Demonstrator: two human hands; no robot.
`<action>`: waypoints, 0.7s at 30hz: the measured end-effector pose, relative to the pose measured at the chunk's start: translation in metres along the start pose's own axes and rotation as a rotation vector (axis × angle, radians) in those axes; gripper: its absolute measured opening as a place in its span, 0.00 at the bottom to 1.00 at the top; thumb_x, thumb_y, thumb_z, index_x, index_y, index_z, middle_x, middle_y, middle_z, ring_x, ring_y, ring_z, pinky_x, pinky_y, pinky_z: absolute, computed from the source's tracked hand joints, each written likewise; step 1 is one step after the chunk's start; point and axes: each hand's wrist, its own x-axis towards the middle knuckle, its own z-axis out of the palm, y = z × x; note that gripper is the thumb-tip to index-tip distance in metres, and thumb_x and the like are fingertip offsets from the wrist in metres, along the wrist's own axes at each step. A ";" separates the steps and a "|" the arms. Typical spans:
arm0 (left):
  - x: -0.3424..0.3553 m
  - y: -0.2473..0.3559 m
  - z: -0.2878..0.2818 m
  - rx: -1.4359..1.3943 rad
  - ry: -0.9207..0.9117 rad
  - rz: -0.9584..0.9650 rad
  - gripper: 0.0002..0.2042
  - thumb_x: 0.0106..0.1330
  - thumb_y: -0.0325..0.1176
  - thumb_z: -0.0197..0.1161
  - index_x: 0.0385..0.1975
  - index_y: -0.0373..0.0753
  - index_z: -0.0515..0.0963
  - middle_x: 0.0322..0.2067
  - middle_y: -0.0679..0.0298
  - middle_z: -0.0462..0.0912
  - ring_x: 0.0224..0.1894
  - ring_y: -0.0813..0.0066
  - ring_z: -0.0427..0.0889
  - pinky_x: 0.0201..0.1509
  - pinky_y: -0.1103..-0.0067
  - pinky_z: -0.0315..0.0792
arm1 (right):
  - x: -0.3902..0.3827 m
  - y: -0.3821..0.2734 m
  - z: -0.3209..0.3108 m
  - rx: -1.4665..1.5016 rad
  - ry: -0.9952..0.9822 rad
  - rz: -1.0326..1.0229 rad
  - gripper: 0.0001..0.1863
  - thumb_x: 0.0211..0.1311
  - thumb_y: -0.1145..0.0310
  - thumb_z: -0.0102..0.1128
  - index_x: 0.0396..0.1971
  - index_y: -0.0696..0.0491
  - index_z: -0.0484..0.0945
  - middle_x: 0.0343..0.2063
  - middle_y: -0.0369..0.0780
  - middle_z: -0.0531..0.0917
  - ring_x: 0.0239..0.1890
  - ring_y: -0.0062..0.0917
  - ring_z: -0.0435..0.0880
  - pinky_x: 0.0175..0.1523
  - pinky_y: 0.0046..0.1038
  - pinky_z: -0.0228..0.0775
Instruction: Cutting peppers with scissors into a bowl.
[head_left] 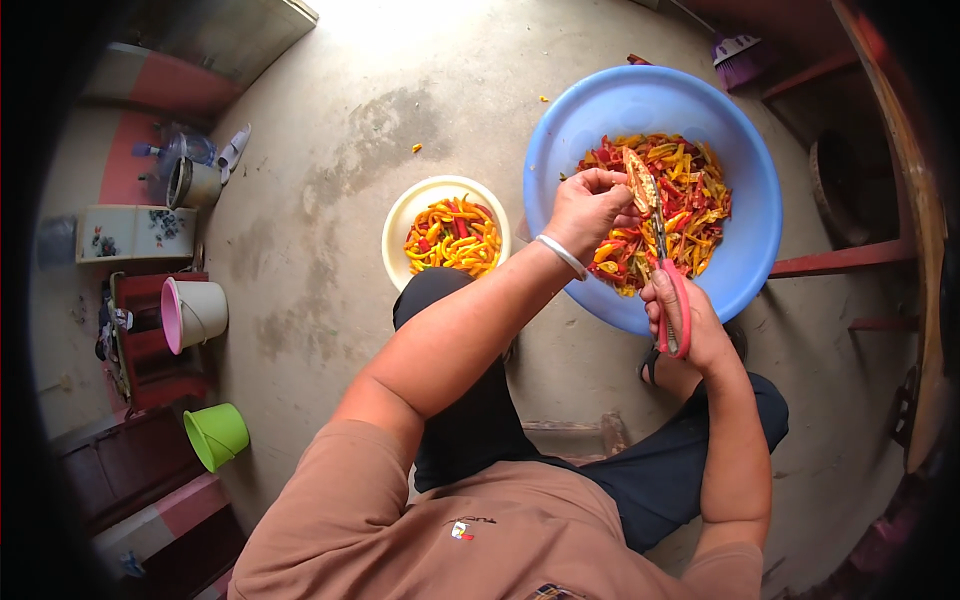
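Over a wide blue basin (560, 110), my left hand (592, 212) pinches a split chili pepper (640, 178) with its pale seeds showing. My right hand (690, 322) grips the red handles of a pair of scissors (672, 300). Their dark blades point away from me and meet the pepper just beside my left fingertips. Cut red, orange and yellow peppers (700, 190) are heaped in the basin below both hands. Left of the basin, a smaller cream bowl (394, 240) holds whole yellow and orange peppers (455, 232) with a few red ones.
Along the left side stand a white bucket with a pink rim (205, 312), a green bucket (217, 436) and a grey pail (196, 184). A purple broom (738, 62) is at the far right. Dark wooden furniture (850, 258) lines the right. A small stool (570, 432) shows between my legs.
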 end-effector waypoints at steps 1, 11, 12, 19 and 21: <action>0.000 0.001 -0.001 -0.003 0.004 0.004 0.07 0.60 0.24 0.61 0.36 0.34 0.74 0.29 0.62 0.79 0.29 0.74 0.81 0.33 0.79 0.80 | -0.005 -0.007 -0.002 0.282 -0.115 0.075 0.18 0.67 0.54 0.50 0.29 0.55 0.71 0.19 0.35 0.73 0.21 0.20 0.72 0.28 0.23 0.64; 0.011 0.007 -0.012 0.070 0.098 0.006 0.07 0.57 0.24 0.61 0.34 0.31 0.74 0.29 0.59 0.80 0.28 0.71 0.82 0.33 0.76 0.82 | -0.006 0.005 -0.006 -0.488 0.191 -0.231 0.16 0.62 0.59 0.58 0.28 0.58 0.72 0.19 0.46 0.76 0.23 0.38 0.77 0.31 0.37 0.66; 0.012 0.010 -0.014 0.087 0.110 0.019 0.07 0.57 0.24 0.61 0.34 0.31 0.74 0.28 0.59 0.80 0.27 0.71 0.82 0.33 0.76 0.82 | -0.010 0.003 -0.002 -0.487 0.181 -0.231 0.16 0.62 0.59 0.58 0.28 0.58 0.72 0.19 0.46 0.76 0.23 0.38 0.77 0.31 0.37 0.66; 0.012 0.011 -0.015 0.220 0.116 0.009 0.08 0.56 0.26 0.64 0.32 0.30 0.74 0.28 0.58 0.80 0.26 0.72 0.82 0.31 0.80 0.81 | -0.017 -0.007 0.001 -0.914 0.399 -0.405 0.16 0.55 0.59 0.62 0.29 0.56 0.71 0.22 0.49 0.77 0.27 0.47 0.77 0.32 0.43 0.66; 0.012 0.009 -0.014 0.258 0.103 0.006 0.08 0.56 0.25 0.65 0.32 0.29 0.75 0.29 0.59 0.80 0.27 0.73 0.83 0.31 0.82 0.80 | -0.014 -0.004 0.001 -0.982 0.425 -0.423 0.15 0.54 0.60 0.62 0.31 0.56 0.71 0.22 0.48 0.78 0.27 0.47 0.77 0.32 0.42 0.68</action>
